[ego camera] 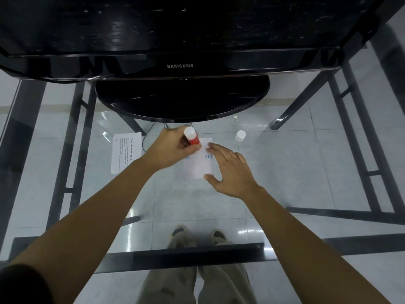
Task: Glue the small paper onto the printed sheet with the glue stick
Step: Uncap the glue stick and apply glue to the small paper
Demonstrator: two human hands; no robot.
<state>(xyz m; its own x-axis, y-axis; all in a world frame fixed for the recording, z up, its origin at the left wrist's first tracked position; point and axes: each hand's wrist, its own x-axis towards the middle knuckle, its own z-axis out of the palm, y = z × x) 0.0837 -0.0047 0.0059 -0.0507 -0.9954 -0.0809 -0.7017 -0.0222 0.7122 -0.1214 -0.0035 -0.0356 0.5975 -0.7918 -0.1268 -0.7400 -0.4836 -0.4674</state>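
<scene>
The left hand [169,148] is closed around the glue stick [192,138], fingers wrapped on its red body with the white end sticking up above the knuckles; the stick leans over the top of the small paper [200,162], but the lower tip is hidden by the fingers, so whether it touches the sheet cannot be told. The right hand [230,170] is spread open and holds nothing: its fingertips [211,147] press flat on the upper right part of the small paper, and the thumb rests at the paper's lower right corner, pinning it to the glass table [285,172]. The small paper lies between the two hands, showing faint blue marks. The printed sheet [125,153] lies flat on the glass just left of the left wrist, its lines of text running sideways, partly covered by the forearm. The white cap [240,135] stands alone on the glass to the right, apart from both hands. Behind everything sits a black monitor [179,65] on its round base.
</scene>
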